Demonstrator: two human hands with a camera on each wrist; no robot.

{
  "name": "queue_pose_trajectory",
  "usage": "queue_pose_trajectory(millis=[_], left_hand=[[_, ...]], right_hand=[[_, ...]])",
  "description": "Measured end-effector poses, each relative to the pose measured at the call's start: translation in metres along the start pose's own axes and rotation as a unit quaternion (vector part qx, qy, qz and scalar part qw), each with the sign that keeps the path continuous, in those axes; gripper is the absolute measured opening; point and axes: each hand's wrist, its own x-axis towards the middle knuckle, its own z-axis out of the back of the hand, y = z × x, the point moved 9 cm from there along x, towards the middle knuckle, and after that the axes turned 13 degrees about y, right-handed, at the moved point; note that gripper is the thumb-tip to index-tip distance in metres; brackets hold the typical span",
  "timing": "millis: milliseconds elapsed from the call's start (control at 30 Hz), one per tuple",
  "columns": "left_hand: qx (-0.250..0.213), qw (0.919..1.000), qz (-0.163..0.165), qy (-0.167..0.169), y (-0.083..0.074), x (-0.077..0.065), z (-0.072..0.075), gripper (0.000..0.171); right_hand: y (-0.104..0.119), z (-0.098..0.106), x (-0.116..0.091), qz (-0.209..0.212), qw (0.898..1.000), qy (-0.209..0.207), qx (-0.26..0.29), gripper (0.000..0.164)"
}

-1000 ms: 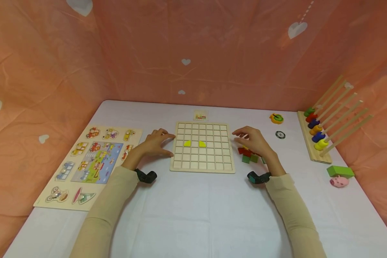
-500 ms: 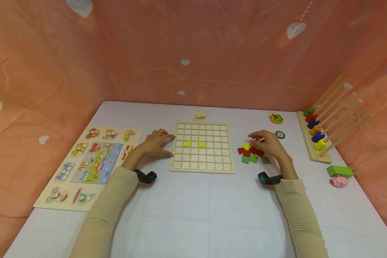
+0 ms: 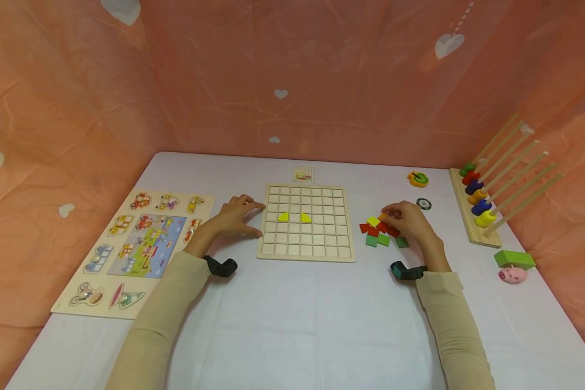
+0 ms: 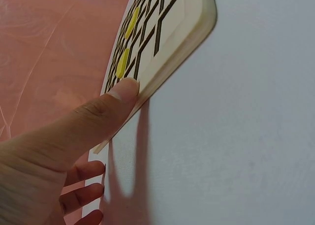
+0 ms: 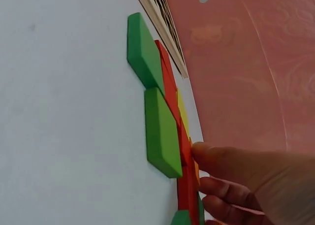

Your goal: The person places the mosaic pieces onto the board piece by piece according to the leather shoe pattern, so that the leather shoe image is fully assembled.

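In the head view a square wooden grid board (image 3: pixel 306 260) lies mid-table, with two yellow quarter-cut tiles (image 3: pixel 283 217) in its cells. My left hand (image 3: pixel 235 218) is at the board's left side, thumb and forefinger spread apart; the thumb (image 4: pixel 125 89) presses on the rim in the left wrist view. To the right of the board is a loose cluster of red tiles (image 3: pixel 372 232), green tiles (image 3: pixel 383 240) and one yellow tile (image 3: pixel 372 221). My right hand (image 3: pixel 407 219) pinches an orange tile (image 3: pixel 383 216) at the cluster's far side. Its fingertips are partly hidden in the right wrist view.
A small pattern card (image 3: pixel 304 174) lies behind the board. A vehicle peg puzzle (image 3: pixel 141 244) is at left. On the right are a pegged bead stand (image 3: pixel 478 216), a green block (image 3: pixel 514 259), a pink pig (image 3: pixel 513 274), a round token (image 3: pixel 423 204) and an orange-green toy (image 3: pixel 418 179).
My right hand has moved right from beside the board to the tile cluster, lowered slightly, and an orange tile now shows at its fingertips. The left hand has stayed at the board.
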Motion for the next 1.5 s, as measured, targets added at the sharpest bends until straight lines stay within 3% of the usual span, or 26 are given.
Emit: queue_pose_trajectory(millis=[333, 767, 1100, 1500], left_hand=[[-0.004, 1.0000, 0.001, 0.000, -0.001, 0.000, 0.000, 0.075], [-0.001, 1.0000, -0.002, -0.003, -0.001, -0.002, 0.000, 0.074], [0.000, 1.0000, -0.004, -0.003, -0.002, -0.001, -0.001, 0.075], [0.003, 0.9999, -0.004, -0.009, -0.003, -0.002, 0.002, 0.074]], right_hand=[[-0.003, -0.002, 0.001, -0.014, 0.999, 0.010, 0.028, 0.029], [0.007, -0.001, 0.004, 0.013, 0.997, -0.038, 0.068, 0.026], [0.057, -0.010, 0.019, 0.102, 0.982, -0.076, 0.142, 0.025], [0.135, -0.049, 0.037, 0.197, 0.959, -0.022, 0.202, 0.023]])
